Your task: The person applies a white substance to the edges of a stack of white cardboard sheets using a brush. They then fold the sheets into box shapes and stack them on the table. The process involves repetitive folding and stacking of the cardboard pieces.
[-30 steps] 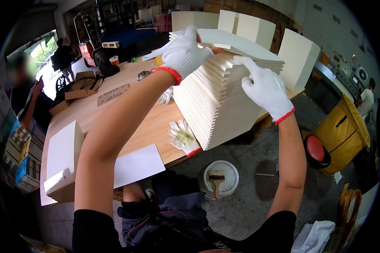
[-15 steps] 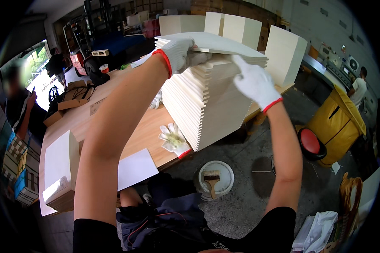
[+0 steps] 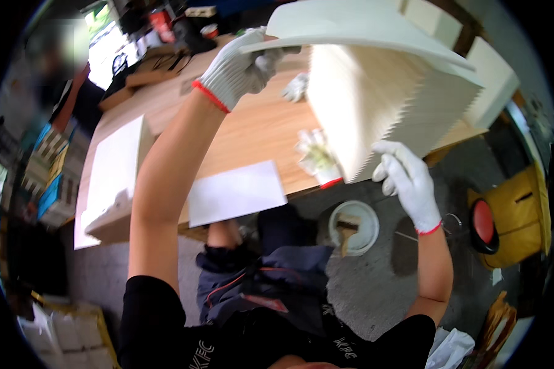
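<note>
White panel (image 3: 357,24) over the stack of boards (image 3: 351,101), left end overhanging: probably light, stiffish, edges easily dented; best held by both ends

Your left hand (image 3: 243,66) grips that end; your right hand (image 3: 410,181), fingers loosely bent, holds nothing, just beside the stack's front edge

Wood-topped table (image 3: 246,138) under the stack; bucket (image 3: 370,229) on the floor (image 3: 381,277) in front; yellow bin (image 3: 517,218) right of the stack

- White knit gloves (image 3: 228,79) on left hand (image 3: 245,66) and right hand (image 3: 410,186)
- Red cuff edges (image 3: 210,97) on both
- Black short-sleeved T-shirt (image 3: 252,340), white lettering (image 3: 202,355)
- Dark grey-blue garment (image 3: 295,265) at the waist, orange-red piping (image 3: 228,286)
</note>
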### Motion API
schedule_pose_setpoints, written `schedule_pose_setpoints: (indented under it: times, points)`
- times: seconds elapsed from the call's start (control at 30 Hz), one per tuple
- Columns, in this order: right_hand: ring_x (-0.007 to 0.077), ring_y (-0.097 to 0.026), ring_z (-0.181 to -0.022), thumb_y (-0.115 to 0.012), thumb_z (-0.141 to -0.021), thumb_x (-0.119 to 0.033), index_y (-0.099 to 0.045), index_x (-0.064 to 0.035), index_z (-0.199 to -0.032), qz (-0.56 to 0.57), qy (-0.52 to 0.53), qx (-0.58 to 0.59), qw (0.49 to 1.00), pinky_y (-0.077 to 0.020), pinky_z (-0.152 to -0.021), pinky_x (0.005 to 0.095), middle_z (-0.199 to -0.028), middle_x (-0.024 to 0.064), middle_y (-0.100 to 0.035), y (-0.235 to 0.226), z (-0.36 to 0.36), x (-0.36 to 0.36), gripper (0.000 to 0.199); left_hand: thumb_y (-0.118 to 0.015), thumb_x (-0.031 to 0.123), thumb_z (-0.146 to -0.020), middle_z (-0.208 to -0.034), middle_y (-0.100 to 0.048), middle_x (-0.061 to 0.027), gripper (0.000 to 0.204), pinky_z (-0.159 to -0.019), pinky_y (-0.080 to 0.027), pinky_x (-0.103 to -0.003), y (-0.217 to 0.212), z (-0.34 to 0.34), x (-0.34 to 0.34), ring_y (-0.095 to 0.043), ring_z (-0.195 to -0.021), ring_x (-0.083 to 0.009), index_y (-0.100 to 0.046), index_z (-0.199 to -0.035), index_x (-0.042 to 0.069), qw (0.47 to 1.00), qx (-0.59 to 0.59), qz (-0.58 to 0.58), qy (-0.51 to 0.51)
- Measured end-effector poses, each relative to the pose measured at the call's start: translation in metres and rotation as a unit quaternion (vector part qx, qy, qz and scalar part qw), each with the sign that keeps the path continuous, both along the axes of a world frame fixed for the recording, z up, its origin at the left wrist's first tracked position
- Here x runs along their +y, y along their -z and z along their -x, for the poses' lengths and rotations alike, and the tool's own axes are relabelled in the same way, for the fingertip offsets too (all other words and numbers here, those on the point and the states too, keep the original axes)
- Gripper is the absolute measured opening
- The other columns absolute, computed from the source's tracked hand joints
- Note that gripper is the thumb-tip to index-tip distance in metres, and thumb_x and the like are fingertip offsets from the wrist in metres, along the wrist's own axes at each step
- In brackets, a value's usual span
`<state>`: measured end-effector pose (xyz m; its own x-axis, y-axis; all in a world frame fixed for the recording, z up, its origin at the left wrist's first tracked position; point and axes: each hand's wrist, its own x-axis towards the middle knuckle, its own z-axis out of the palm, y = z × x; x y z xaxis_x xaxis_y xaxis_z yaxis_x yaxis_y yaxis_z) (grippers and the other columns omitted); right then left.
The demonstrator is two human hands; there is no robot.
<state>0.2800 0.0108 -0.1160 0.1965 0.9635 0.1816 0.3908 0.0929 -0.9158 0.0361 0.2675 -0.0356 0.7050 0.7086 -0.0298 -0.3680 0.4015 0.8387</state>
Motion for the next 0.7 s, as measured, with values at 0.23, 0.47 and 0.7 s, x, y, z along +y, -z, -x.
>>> schedule_pose_setpoints:
  times: [0.23,0.47,0.7]
  points:
    - [0.0191,-0.065,-0.077,-0.043,-0.103,-0.047,-0.053,0.0009,-0.133,0.051,-0.030,0.406,0.912,-0.0530,-0.057,0.0312,-0.106,0.0165,-0.066,0.083,0.073,0.133,0.057,-0.054,0.010,-0.095,-0.123,-0.064,-0.0148,0.057,-0.075,-0.062,-0.030,0.127,0.173,-0.034,-0.071,-0.095,-0.0174,-0.039,-0.149,0.000,0.963,0.111,-0.103,-0.222]
    - [0.0076,-0.055,-0.066,-0.066,-0.094,-0.033,-0.066,-0.0026,-0.098,0.235,-0.088,0.056,0.967,-0.0433,-0.055,0.0250,-0.079,0.0009,-0.063,0.138,0.123,0.210,0.031,-0.047,0.004,-0.091,-0.146,-0.049,-0.0179,0.066,-0.093,-0.049,-0.026,0.268,0.247,-0.039,-0.058,-0.121,-0.0186,-0.027,-0.153,-0.009,0.907,0.323,-0.028,-0.270]
    - [0.0230,-0.066,-0.084,-0.067,-0.092,-0.042,-0.066,-0.0008,-0.105,0.188,-0.087,-0.176,0.962,-0.0498,-0.071,0.0339,-0.087,0.0113,-0.069,0.180,0.120,0.255,0.043,-0.060,0.015,-0.088,-0.143,-0.051,-0.0192,0.067,-0.096,-0.048,-0.029,0.260,0.244,-0.038,-0.059,-0.121,-0.0236,-0.036,-0.147,-0.007,0.848,0.447,-0.108,-0.263]
